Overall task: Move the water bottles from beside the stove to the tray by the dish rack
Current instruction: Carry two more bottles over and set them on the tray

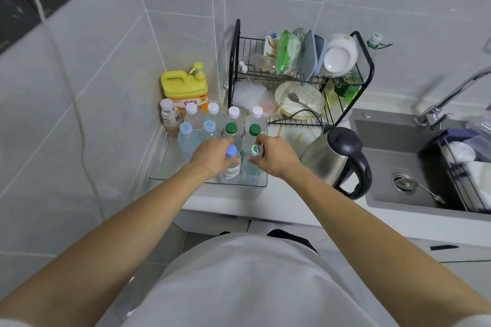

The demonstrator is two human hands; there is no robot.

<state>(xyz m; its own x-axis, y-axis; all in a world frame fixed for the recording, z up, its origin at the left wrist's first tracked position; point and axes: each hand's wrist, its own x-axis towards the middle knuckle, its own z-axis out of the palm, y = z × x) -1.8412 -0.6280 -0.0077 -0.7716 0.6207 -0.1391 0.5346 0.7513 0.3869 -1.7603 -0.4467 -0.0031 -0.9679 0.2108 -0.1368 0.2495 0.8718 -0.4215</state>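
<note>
A clear tray sits on the counter left of the black dish rack. Several water bottles stand upright in it, with white, pale blue and green caps. My left hand grips a blue-capped bottle at the tray's front. Beside it, my right hand grips a bottle with a white-and-green cap. Both bottles stand inside the tray, behind its front wall. Two green-capped bottles stand just behind my hands.
A yellow detergent jug and a small brown drink bottle stand behind the tray in the corner. A steel kettle is close to my right hand. The sink and tap lie to the right.
</note>
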